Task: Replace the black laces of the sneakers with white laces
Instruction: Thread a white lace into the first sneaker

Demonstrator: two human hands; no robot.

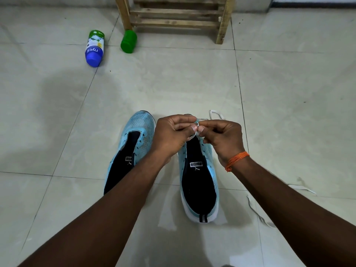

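Observation:
Two light-blue sneakers with dark insoles stand side by side on the tiled floor, toes pointing away from me. The left sneaker point(133, 147) has bare eyelets and no lace. Over the front eyelets of the right sneaker point(198, 180), my left hand point(171, 132) and my right hand point(223, 137) meet, both pinching a white lace point(197, 132). A loop of that lace point(215, 114) lies on the floor beyond the toe. No black laces are in view.
A second white lace point(258, 212) lies on the floor at the right, near my right forearm. A blue-and-white bottle point(94, 48) and a green bottle point(128, 41) lie at the far left. A wooden rack point(175, 18) stands at the back.

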